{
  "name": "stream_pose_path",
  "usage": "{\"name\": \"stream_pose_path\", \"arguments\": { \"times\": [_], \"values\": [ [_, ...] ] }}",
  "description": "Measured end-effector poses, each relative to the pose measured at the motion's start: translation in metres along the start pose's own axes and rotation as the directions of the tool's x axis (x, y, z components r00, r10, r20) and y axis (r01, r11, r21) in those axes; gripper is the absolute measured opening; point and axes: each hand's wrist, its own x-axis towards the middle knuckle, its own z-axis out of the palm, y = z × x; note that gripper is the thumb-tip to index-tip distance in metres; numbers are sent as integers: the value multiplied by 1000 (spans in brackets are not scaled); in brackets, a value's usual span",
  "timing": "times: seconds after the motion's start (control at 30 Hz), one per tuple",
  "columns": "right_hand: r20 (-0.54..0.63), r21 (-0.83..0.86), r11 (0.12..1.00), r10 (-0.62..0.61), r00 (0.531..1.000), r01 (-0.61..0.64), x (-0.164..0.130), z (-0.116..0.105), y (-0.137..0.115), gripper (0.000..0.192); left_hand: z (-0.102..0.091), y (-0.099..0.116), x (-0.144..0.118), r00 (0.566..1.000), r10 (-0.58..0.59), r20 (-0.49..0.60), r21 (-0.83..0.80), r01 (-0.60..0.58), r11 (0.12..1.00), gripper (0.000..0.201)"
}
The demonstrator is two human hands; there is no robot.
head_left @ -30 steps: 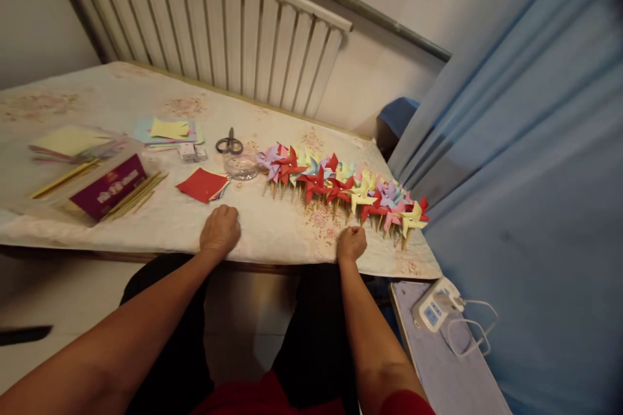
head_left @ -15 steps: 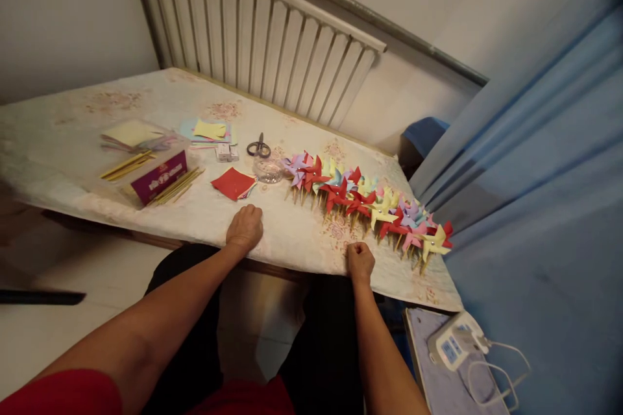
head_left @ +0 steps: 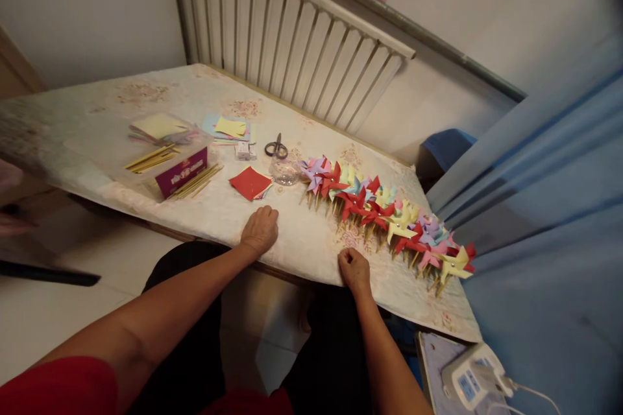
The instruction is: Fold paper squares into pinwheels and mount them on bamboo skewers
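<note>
My left hand (head_left: 260, 231) rests on the table's near edge, its fingers curled into a fist. My right hand (head_left: 355, 268) lies at the same edge farther right, loosely closed, with nothing visible in it. Just beyond the left hand is a stack of square paper with a red sheet (head_left: 250, 183) on top. Folded paper pinwheels (head_left: 375, 213) on sticks lie in a long row behind my right hand. A clear round dish (head_left: 285, 173) with small shiny bits, a pair of scissors (head_left: 276, 147) and small boxes (head_left: 246, 152) sit past the red paper.
A clear plastic box with a purple label (head_left: 182, 172) holds paper and sticks (head_left: 152, 159); more sticks (head_left: 198, 181) lean beside it. A paper stack (head_left: 230, 128) lies behind. A radiator (head_left: 292, 39), blue curtain (head_left: 545, 207) and power strip (head_left: 470, 379) border the table. Part of another person's hand (head_left: 14, 225) shows at far left.
The view has swung left, so the table's contents appear farther right. My right hand has slid left along the edge, nearer my left hand, which stays put. Another person's hand has appeared at far left.
</note>
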Motion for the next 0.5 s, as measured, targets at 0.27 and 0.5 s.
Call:
{"name": "stream_pose_path", "arguments": {
  "times": [0.27, 0.5],
  "values": [
    [-7, 85, 982, -170, 985, 170, -7, 38, -54, 22, -1, 0, 5, 998, 24, 52, -22, -23, 1000, 24],
    [-76, 284, 957, -35, 997, 55, -4, 64, -92, 22, 1, -8, 20, 993, 37, 113, -103, -25, 994, 23]
  ]
}}
